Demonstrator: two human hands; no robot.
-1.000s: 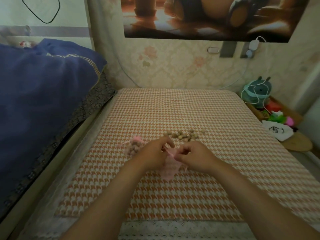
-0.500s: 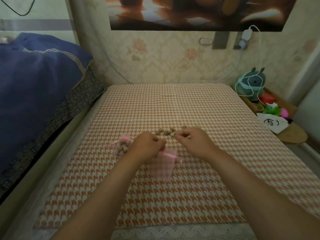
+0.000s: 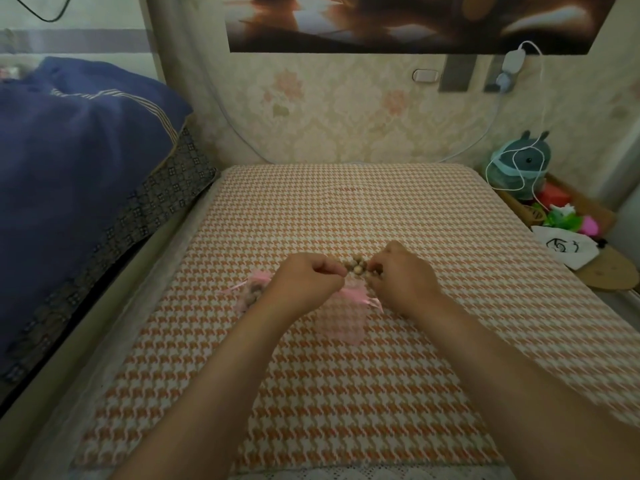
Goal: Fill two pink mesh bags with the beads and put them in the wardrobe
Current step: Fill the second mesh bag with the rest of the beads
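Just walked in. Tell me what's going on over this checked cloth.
A person is filling small pink mesh bags with beads on the checked cloth. The filled bag, with beads inside, lies just left of the left hand. The second bag lies flat and looks empty; the left hand seems to pinch its top edge. The right hand curls its fingers around some of the loose beads heaped between the hands. No wardrobe is in view.
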